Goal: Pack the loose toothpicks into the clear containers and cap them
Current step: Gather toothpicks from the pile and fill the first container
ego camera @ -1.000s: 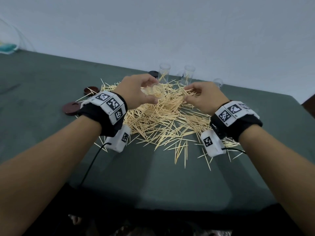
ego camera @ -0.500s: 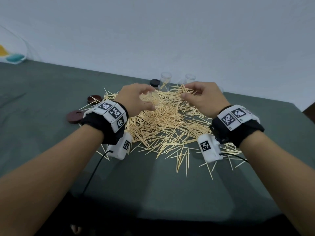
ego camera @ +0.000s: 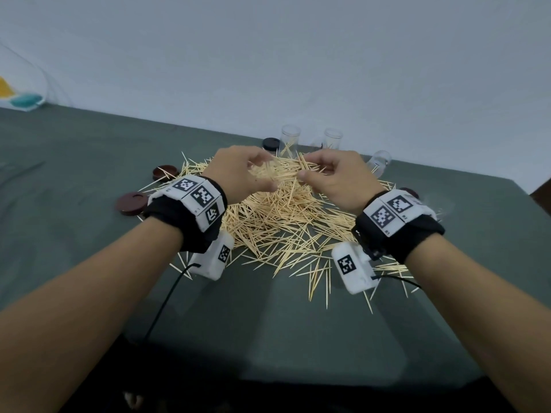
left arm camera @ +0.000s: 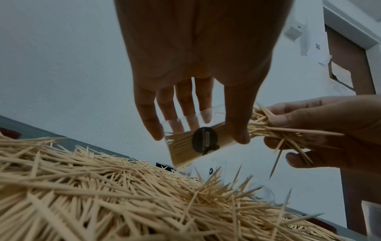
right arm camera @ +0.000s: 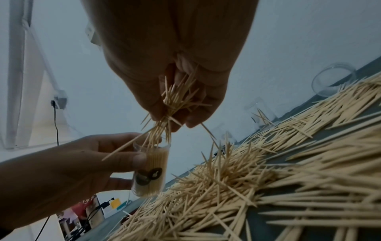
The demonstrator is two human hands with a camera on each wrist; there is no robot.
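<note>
A heap of loose toothpicks [ego camera: 286, 222] covers the middle of the green table [ego camera: 89, 180]. My left hand [ego camera: 241, 171] grips a clear container [left arm camera: 198, 140] with a dark label, lying tilted and partly filled with toothpicks. My right hand [ego camera: 331, 174] pinches a bundle of toothpicks [right arm camera: 171, 104], whose tips enter the mouth of that clear container [right arm camera: 150, 168]. Both hands hover just above the far side of the heap. Empty clear containers [ego camera: 289, 138] [ego camera: 332, 138] stand behind the heap, and a third one [ego camera: 378, 162] lies tipped at the right.
Dark round caps lie left of the heap [ego camera: 131, 203] [ego camera: 164, 172], with a black cap [ego camera: 270, 143] at the back. A white wall rises right behind the table. A teal and yellow object [ego camera: 25, 99] sits at the far left.
Both hands have lifted off the heap and come together. The right hand has carried its bundle of toothpicks leftward to the mouth of the container in the left hand.
</note>
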